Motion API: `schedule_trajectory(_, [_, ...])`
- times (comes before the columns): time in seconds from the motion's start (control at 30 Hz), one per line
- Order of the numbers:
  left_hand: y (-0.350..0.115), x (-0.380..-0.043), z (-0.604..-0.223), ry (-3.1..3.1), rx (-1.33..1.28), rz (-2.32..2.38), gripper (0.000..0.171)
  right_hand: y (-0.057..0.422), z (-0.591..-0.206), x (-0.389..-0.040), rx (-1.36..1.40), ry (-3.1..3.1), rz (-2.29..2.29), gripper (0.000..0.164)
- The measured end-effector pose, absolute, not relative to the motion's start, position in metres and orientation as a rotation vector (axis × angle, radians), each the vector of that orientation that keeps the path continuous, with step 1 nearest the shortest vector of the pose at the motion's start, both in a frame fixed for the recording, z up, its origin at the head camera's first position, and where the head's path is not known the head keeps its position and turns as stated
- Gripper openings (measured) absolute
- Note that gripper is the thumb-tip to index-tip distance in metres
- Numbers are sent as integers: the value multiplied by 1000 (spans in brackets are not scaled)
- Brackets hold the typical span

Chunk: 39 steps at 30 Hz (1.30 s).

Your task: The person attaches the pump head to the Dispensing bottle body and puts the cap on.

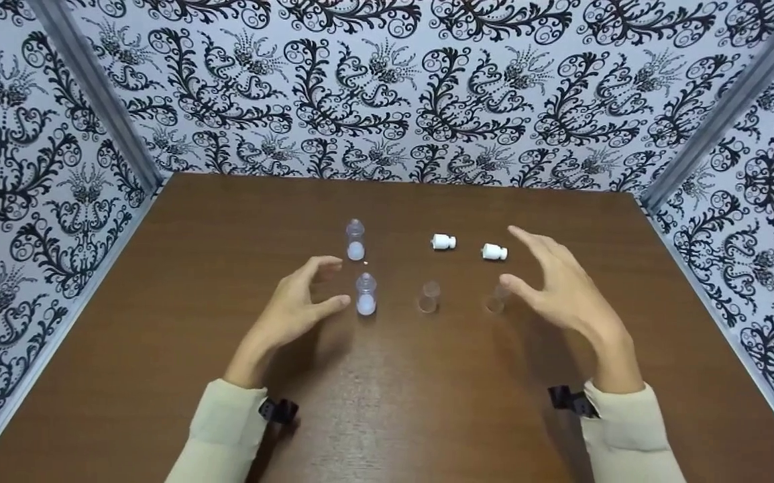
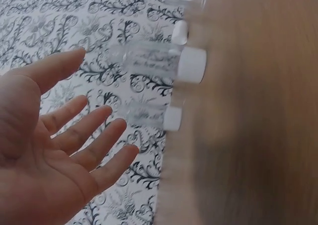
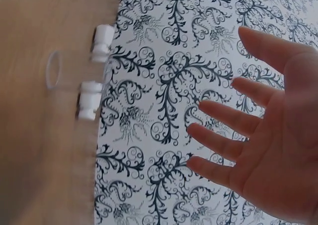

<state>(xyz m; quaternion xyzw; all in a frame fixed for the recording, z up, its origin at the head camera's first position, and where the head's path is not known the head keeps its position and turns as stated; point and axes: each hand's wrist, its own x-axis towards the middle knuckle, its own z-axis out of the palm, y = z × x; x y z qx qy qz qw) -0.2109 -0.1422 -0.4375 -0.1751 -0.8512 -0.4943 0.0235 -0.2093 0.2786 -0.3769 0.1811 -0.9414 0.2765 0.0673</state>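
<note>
My left hand (image 1: 293, 303), thumb and fingers spread apart, hovers just left of the nearer of two small clear bottles (image 1: 366, 295). Each bottle stands upright with a white part at its bottom; the farther bottle (image 1: 355, 239) is beyond the left fingertips. On the other side, my right hand (image 1: 561, 288) is held above the table with its fingers extended and nothing in them. Its thumb overlaps one clear cup-like piece (image 1: 495, 303), and a second clear piece (image 1: 429, 298) stands to the left. Two white stepped fittings (image 1: 443, 241) (image 1: 494, 252) lie behind them.
The brown wooden table (image 1: 387, 396) meets patterned black-and-white walls (image 1: 387, 94) at the back and both sides. Grey corner posts (image 1: 95, 94) rise at the two back corners. A tiny white speck (image 1: 365, 262) lies between the bottles.
</note>
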Motion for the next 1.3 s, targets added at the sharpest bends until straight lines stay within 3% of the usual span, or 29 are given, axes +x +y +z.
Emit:
schedule_trajectory(0.4, [-116, -223, -450, -2640, -500, -1706, 62, 252, -383, -226, 609, -2807, 887, 50])
schedule_trajectory(1.3, [-94, -224, -465, -2629, -352, -1725, 42, 234, -398, -237, 624, -2786, 960, 48])
